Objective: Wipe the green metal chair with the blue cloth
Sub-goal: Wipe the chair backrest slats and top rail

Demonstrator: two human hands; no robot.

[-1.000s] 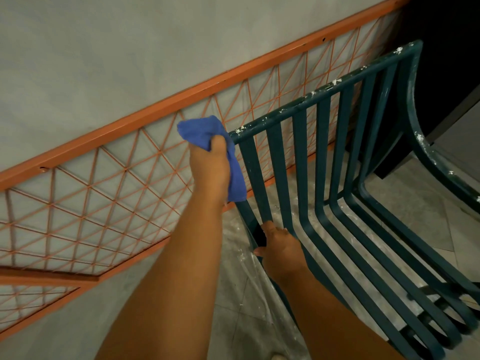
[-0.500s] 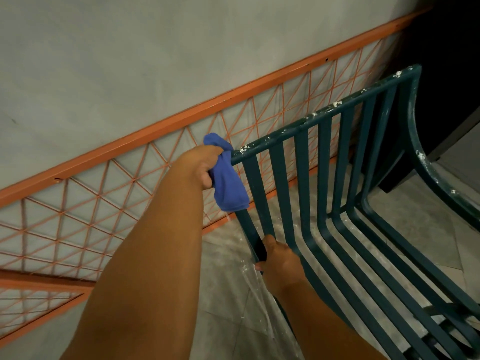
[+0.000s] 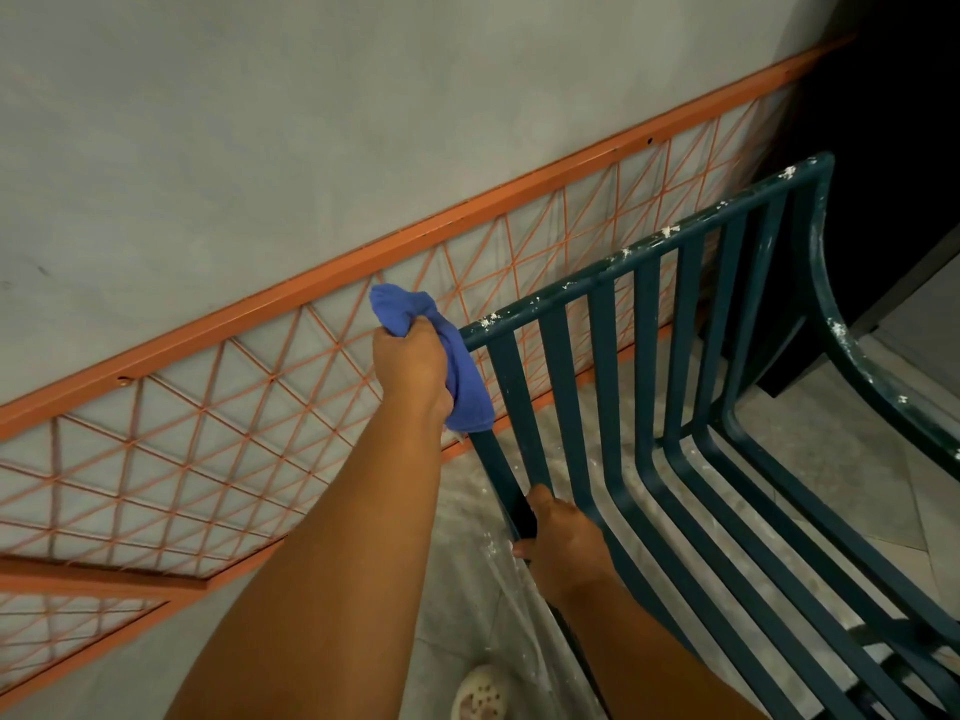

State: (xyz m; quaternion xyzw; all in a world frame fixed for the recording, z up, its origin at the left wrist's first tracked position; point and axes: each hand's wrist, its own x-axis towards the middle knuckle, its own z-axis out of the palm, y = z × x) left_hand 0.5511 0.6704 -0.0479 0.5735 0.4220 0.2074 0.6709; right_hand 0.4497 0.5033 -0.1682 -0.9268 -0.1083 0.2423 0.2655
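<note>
The green metal chair (image 3: 649, 356) fills the right half of the view, its slatted back toward the wall and its top rail speckled with white flecks. My left hand (image 3: 413, 371) grips the bunched blue cloth (image 3: 457, 366) against the left end of the top rail and the outer post. Lower down, my right hand (image 3: 558, 537) grips the chair's left side bar where the back meets the seat. Part of the cloth is hidden inside my fist.
An orange metal lattice panel (image 3: 208, 439) leans along the grey wall behind the chair. Clear plastic sheeting (image 3: 519, 615) lies on the tiled floor below my right hand. A light shoe (image 3: 480, 693) shows at the bottom edge. A dark opening (image 3: 904, 96) sits at the upper right.
My left hand with the cloth has stayed at the left end of the top rail, working up and down against the corner. My right hand keeps its hold on the side bar.
</note>
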